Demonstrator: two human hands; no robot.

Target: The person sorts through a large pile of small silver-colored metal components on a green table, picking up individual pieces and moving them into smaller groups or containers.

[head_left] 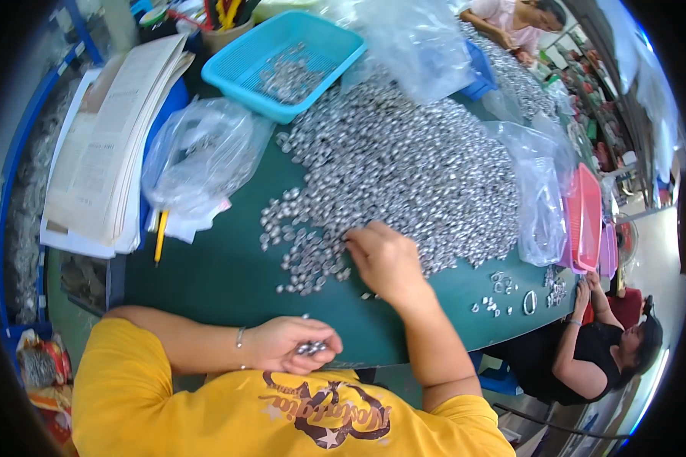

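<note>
My left hand (301,345) is turned palm up near the table's front edge. Its fingers curl around several small shiny silver metal pieces (311,348) lying in the palm. My right hand (386,257) reaches, palm down, to the near edge of a wide pile of the same metal pieces (419,164). Its thumb and fingers are bent together at a looser scatter of pieces (305,255); the fingertips touch that scatter, and whatever is between them is hidden.
On the green table (206,282) stand a turquoise basket (229,72) with pieces, plastic bags (202,152), stacked papers (103,145) and a yellow pencil (161,236). Rings and small parts (503,286) lie right, near a pink basket (583,217). One person (579,358) sits right; another (511,23) works far right.
</note>
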